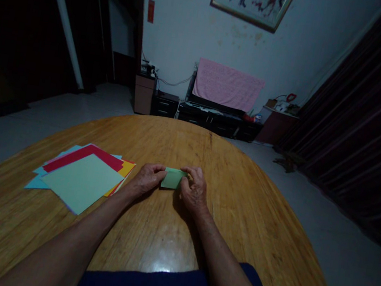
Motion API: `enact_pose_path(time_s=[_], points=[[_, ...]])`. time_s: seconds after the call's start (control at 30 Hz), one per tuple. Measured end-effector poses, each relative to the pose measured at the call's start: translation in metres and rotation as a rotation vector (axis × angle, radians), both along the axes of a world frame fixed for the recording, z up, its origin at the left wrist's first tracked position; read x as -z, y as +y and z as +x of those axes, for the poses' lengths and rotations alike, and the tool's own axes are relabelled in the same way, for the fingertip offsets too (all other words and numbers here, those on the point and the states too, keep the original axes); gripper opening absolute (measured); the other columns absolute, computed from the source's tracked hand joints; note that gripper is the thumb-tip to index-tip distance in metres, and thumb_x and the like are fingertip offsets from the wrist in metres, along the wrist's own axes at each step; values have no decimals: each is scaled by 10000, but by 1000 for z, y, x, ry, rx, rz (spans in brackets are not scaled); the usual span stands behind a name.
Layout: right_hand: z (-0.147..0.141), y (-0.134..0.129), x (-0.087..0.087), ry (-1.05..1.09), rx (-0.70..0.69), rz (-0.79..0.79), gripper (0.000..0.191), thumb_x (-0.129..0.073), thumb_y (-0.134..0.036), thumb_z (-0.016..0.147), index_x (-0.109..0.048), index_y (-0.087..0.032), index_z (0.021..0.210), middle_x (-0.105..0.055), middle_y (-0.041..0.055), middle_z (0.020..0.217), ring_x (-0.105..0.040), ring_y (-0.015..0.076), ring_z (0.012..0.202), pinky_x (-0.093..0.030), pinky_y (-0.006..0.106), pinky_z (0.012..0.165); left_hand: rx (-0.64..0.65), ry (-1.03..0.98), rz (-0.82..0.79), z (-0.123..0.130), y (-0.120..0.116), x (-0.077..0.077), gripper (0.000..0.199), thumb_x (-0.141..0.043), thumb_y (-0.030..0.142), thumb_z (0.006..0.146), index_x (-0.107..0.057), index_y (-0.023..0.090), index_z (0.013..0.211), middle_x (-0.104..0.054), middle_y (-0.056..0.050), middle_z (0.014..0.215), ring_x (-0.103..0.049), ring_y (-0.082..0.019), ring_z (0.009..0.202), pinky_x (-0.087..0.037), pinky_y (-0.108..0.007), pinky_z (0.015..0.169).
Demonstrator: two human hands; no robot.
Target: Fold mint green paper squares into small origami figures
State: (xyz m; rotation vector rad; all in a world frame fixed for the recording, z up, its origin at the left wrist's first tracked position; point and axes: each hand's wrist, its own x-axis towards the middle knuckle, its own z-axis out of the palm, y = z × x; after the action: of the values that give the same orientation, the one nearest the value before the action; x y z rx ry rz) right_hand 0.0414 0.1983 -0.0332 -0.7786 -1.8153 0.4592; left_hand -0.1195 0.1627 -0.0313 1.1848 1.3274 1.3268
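Note:
A small folded piece of green paper point(172, 179) is held between both hands, just above the middle of the round wooden table. My left hand point(150, 178) pinches its left edge between thumb and fingers. On the other side, my right hand point(194, 189) grips the right end, the thumb in front and the fingers along the top edge. To the left of my left arm lies a loose stack of coloured paper sheets, with a pale green sheet point(82, 182) on top. Red, yellow and blue sheets stick out beneath it.
The wooden table point(249, 204) has a curved far edge. Beyond it, a low black cabinet point(208, 119) stands along the wall, with a pink cloth point(227, 85) draped over something there. A dark curtain point(361, 125) hangs at the right.

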Motion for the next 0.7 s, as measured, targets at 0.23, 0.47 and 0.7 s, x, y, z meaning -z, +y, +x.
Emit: enact_pose_path(time_s=[0.23,0.47,0.7], points=[[2,-12,-7,-250,-33,175,322,-477,-58,643,-584,-187,918,-579,94,1128,-500,235,1101,-341,423,959,-232,321,166,-10,11,15,238,-546,329,712,-697,146,728,-592,15,609,-533,-133,599,-393,-219,554],[3,-17,-9,-384,-173,148,279,-472,-86,663,-568,-204,897,-626,62,997,-535,228,1009,-322,414,926,-392,285,74,-16,14,16,319,-537,397,711,-696,150,836,-617,14,643,-539,-137,578,-402,-213,515],[5,-20,-2,-492,-223,158,311,-498,-125,681,-564,-205,974,-623,67,989,-529,234,987,-333,402,906,-385,183,-29,-13,13,15,258,-526,367,695,-661,166,784,-571,41,579,-528,-115,482,-431,-216,488]])
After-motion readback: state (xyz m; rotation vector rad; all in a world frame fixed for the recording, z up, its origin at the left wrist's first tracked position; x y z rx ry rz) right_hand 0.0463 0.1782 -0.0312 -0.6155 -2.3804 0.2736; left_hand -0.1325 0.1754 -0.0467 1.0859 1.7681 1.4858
